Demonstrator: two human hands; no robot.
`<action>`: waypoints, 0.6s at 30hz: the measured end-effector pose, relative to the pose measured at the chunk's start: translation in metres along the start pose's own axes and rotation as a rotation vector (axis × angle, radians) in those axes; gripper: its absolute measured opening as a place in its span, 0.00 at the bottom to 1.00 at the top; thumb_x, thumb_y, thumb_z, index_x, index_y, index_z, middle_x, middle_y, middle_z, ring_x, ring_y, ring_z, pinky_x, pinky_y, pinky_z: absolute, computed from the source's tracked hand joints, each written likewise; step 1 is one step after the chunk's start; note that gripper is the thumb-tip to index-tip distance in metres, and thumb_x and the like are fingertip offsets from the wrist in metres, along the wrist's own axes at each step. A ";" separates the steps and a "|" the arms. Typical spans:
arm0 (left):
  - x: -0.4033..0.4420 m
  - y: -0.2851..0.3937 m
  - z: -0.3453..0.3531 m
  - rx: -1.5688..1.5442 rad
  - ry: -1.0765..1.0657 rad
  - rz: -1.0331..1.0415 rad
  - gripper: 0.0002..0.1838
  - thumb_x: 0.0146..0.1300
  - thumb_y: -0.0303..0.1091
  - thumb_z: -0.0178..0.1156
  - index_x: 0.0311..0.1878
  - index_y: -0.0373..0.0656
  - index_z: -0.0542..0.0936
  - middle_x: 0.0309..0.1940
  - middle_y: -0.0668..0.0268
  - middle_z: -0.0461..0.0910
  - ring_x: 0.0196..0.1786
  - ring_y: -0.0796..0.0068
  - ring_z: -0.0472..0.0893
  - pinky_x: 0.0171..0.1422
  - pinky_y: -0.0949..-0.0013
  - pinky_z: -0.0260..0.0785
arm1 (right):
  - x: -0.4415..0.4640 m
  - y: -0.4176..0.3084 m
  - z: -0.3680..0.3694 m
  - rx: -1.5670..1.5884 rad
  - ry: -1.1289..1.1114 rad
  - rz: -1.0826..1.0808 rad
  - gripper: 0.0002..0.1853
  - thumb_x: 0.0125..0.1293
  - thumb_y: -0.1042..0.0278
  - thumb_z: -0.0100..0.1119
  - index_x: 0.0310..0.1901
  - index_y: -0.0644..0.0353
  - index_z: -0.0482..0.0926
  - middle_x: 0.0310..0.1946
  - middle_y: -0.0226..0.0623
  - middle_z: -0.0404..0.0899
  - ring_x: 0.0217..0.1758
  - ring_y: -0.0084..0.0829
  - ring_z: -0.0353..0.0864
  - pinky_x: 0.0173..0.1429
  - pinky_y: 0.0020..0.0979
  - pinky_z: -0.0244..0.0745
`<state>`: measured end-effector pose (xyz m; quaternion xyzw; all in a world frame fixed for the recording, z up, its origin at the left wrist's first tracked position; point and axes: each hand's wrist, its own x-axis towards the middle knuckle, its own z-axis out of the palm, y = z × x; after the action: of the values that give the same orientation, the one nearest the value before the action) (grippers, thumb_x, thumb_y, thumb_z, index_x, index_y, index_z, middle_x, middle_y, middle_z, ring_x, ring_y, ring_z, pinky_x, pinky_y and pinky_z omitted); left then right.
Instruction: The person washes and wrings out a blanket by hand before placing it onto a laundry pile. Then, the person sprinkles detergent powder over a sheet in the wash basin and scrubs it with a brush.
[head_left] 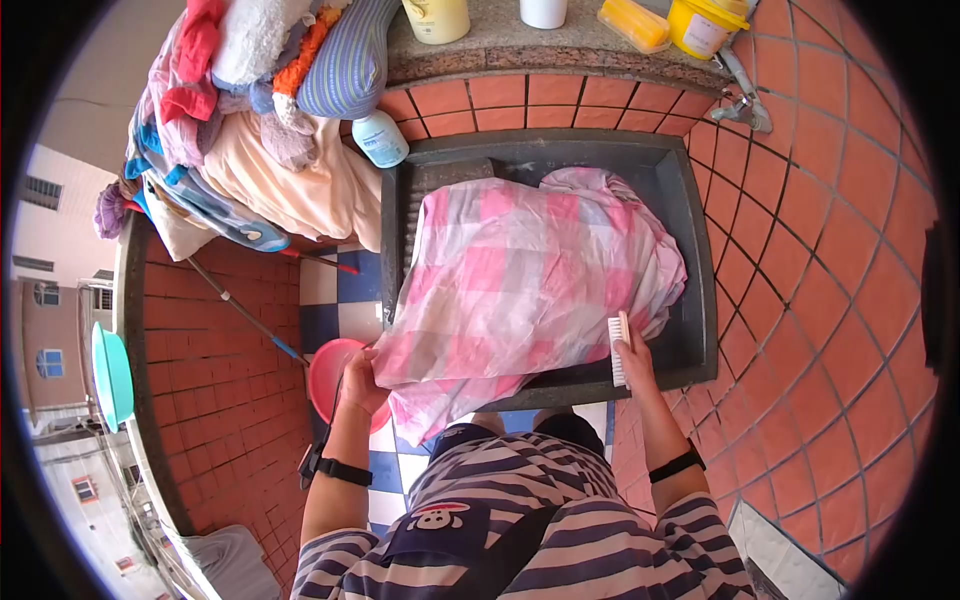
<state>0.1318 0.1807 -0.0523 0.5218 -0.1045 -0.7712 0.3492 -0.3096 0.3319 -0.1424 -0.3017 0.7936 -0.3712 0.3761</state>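
A pink and white checked cloth point(510, 270) lies spread over the dark stone sink point(702, 250), its lower edge hanging over the front rim. My left hand point(364, 384) is closed on the cloth's lower left corner. At the front right of the sink, my right hand point(635, 362) grips a scrub brush point(616, 352) with white bristles that face left, beside the cloth. Part of the ribbed washboard point(455, 178) shows at the sink's upper left; the cloth covers the rest.
Piled laundry point(300, 180) stands left of the sink, near a white bottle point(380, 139). Tubs and a yellow bucket point(703, 27) sit on the back ledge point(570, 62). A faucet point(745, 112) is at back right. A pink basin point(330, 370) is below my left hand.
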 end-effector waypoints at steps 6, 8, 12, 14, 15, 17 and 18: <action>0.018 -0.005 -0.015 0.364 0.010 0.286 0.12 0.67 0.40 0.56 0.45 0.42 0.78 0.38 0.69 0.80 0.40 0.80 0.77 0.46 0.73 0.70 | -0.068 -0.175 0.141 -0.193 -0.051 -0.786 0.36 0.60 0.62 0.60 0.70 0.53 0.58 0.39 0.53 0.70 0.40 0.50 0.70 0.46 0.44 0.67; 0.006 0.009 -0.002 0.317 0.001 0.432 0.09 0.69 0.38 0.55 0.39 0.43 0.76 0.34 0.72 0.78 0.35 0.84 0.75 0.41 0.77 0.68 | -0.095 -0.196 0.213 -0.155 -0.199 -0.955 0.38 0.56 0.62 0.64 0.70 0.44 0.61 0.39 0.49 0.68 0.42 0.49 0.70 0.47 0.46 0.67; -0.018 0.027 -0.011 0.148 0.122 0.575 0.09 0.70 0.35 0.53 0.32 0.46 0.72 0.30 0.75 0.75 0.33 0.88 0.72 0.40 0.80 0.66 | -0.014 -0.153 0.217 -0.506 -0.113 -1.022 0.40 0.50 0.66 0.67 0.67 0.35 0.65 0.40 0.46 0.67 0.41 0.48 0.70 0.46 0.47 0.68; -0.018 0.028 -0.028 0.167 0.162 0.585 0.09 0.70 0.35 0.54 0.32 0.46 0.72 0.30 0.75 0.75 0.33 0.88 0.71 0.40 0.80 0.66 | 0.040 -0.137 0.171 -0.679 0.140 -0.778 0.41 0.49 0.66 0.66 0.67 0.31 0.63 0.39 0.43 0.68 0.44 0.46 0.69 0.50 0.44 0.66; -0.020 0.027 -0.037 0.178 0.146 0.553 0.08 0.70 0.35 0.54 0.33 0.46 0.73 0.30 0.75 0.75 0.34 0.88 0.71 0.41 0.80 0.65 | 0.063 -0.117 0.151 -0.813 0.250 -0.663 0.38 0.52 0.64 0.64 0.68 0.34 0.63 0.37 0.44 0.69 0.43 0.47 0.69 0.49 0.46 0.66; -0.011 0.029 -0.043 0.183 0.109 0.533 0.08 0.70 0.35 0.54 0.33 0.46 0.74 0.31 0.76 0.75 0.34 0.88 0.71 0.43 0.80 0.64 | 0.077 -0.114 0.138 -0.890 0.334 -0.389 0.36 0.57 0.62 0.62 0.69 0.38 0.62 0.35 0.45 0.69 0.40 0.48 0.70 0.46 0.46 0.67; -0.007 0.027 -0.043 0.237 0.122 0.528 0.08 0.70 0.36 0.54 0.34 0.45 0.74 0.32 0.76 0.75 0.35 0.88 0.70 0.43 0.81 0.63 | 0.075 -0.110 0.141 -0.699 0.316 -0.368 0.36 0.58 0.62 0.61 0.69 0.39 0.62 0.35 0.47 0.69 0.39 0.48 0.70 0.46 0.45 0.67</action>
<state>0.1828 0.1741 -0.0514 0.5592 -0.3047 -0.6034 0.4799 -0.2120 0.1642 -0.1429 -0.4870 0.8525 -0.1824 0.0522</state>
